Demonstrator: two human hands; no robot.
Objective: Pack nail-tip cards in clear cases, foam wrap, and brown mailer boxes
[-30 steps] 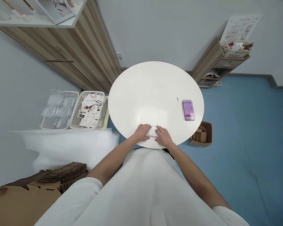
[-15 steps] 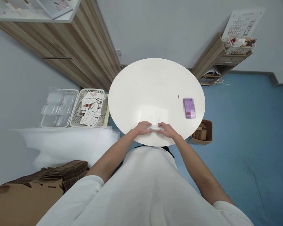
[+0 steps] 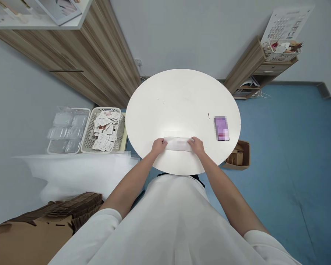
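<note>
The person's left hand (image 3: 159,145) pinches the left end of a white strip (image 3: 178,144) between thumb and fingers; the right hand (image 3: 196,145) grips the right end in the same way. The strip lies spread between them, above the near part of a round white table (image 3: 182,103); whether it touches the surface cannot be told.

At the far left, flat brown cardboard (image 3: 30,235) is stacked in the near corner. Beyond it, translucent white sheets (image 3: 79,173) spread out, and past them a white tray (image 3: 89,114) holds clear plastic containers (image 3: 63,130). Just right of the tray, a white basket (image 3: 84,145) holds printed cards (image 3: 103,141). A wood-grain cabinet (image 3: 105,55) rises behind.

On the right side of the table lies a pixelated purple item (image 3: 221,127), well apart from the hands. An open cardboard box (image 3: 246,154) sits on the blue floor (image 3: 278,147), beside the table. Farther right, a wooden shelf unit (image 3: 244,66) carries another white basket (image 3: 281,57).
</note>
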